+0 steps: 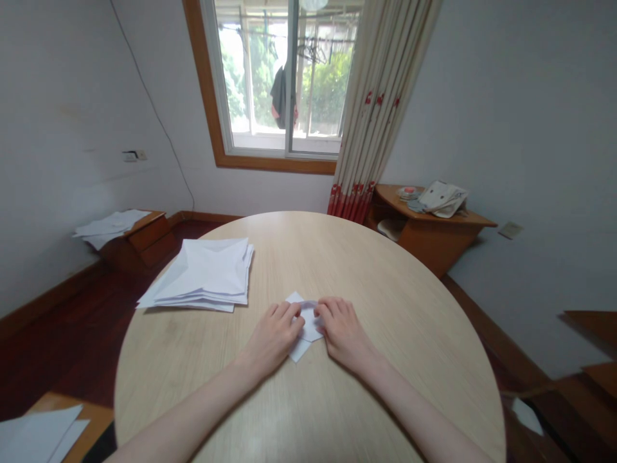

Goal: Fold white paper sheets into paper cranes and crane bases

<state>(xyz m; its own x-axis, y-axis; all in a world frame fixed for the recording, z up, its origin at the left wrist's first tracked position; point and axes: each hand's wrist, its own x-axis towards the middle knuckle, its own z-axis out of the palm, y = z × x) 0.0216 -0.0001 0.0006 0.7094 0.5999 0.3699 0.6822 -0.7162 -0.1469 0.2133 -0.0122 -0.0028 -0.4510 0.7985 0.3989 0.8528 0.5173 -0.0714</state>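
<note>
A small piece of folded white paper (310,326) lies in the middle of the round table, with pointed corners showing at its far and near ends. My left hand (278,326) closes on its left side, thumb and fingers pinching the paper. On the right side, my right hand (339,329) has its fingers curled onto the paper's edge. Between the two hands the upper edge is lifted into a slight curve. My fingers hide parts of both sides.
The round wooden table (308,411) carries a stack of white paper sheets (207,270) at its left. More sheets (43,434) lie at the lower left, and others (113,223) on a low cabinet. A corner desk (434,241) holding a cloth bag (443,198) stands beyond, right of the curtain (373,109).
</note>
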